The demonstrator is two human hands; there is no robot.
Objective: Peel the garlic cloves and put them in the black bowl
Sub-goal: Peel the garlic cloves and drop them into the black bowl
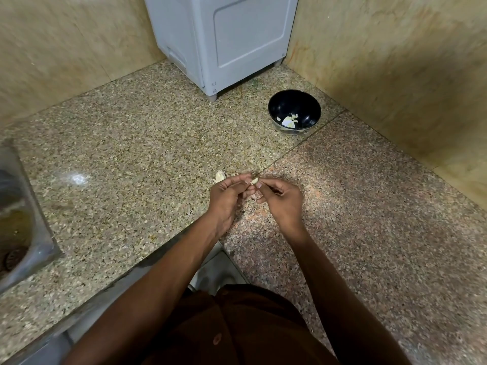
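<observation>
Garlic pieces [289, 120] lie inside the black bowl [311, 106] on the bench [131, 143]. Both hands, left [228, 197] and right [283, 198], pinch one garlic clove [254, 180] between their fingertips, well apart from the bowl.

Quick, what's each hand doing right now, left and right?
Left hand: pinching the garlic clove at its fingertips.
Right hand: fingertips pinching the same clove, seemingly peeling it.

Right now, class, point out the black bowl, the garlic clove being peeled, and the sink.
black bowl [311, 108]: head view, inner wall.
garlic clove [254, 181]: head view, exposed tip.
sink [39, 233]: head view, right rim.
</observation>
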